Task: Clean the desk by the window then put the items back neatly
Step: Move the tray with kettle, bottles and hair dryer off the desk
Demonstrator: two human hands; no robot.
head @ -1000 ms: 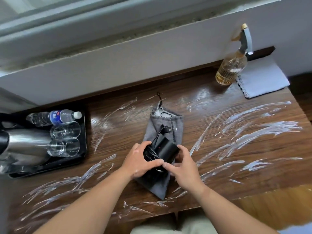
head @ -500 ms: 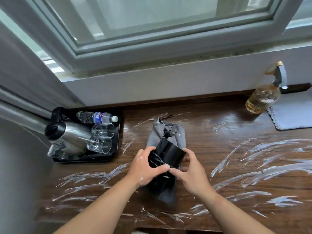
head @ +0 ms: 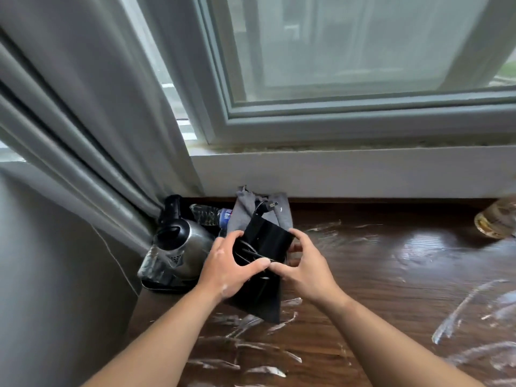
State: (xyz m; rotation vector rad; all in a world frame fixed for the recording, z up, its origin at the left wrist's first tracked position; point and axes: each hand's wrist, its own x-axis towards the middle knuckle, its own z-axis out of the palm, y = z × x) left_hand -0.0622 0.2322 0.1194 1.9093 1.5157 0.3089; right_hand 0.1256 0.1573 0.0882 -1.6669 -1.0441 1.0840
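Nearest, two bare forearms reach in from the bottom edge over the wooden desk [head: 391, 275], whose dark surface is streaked all over with white smears of foam [head: 460, 311]. Just beyond the wrists, both hands are closed on one thing: a black box-shaped device [head: 266, 240] with thin black cord [head: 247, 254] bunched against its near face. The left hand [head: 227, 268] wraps the device's left side, thumb pressed over the cord; the right hand [head: 304, 268] clasps its right side, thumb tip meeting the left thumb in front of the device. Under the device and hanging from it toward the viewer is a dark grey cloth pouch [head: 264, 300]; its paler far end [head: 282, 213] rises behind the device, with a small plug [head: 270, 204] on a cord lying on it. The device seems held just above the desk, though the pouch hides its underside. Left of the device, a steel kettle [head: 178, 247] with a black lid and handle stands on a black tray [head: 167, 286] at the desk's left end. Behind the kettle, left of the pouch's far end, lies a plastic water bottle [head: 212, 215]. Far right of the device, at the picture's edge, part of an amber glass bottle [head: 495, 222] shows. Behind everything run the white sill [head: 363, 169], the window [head: 349, 51] and, left of the device, a grey curtain [head: 83, 107].
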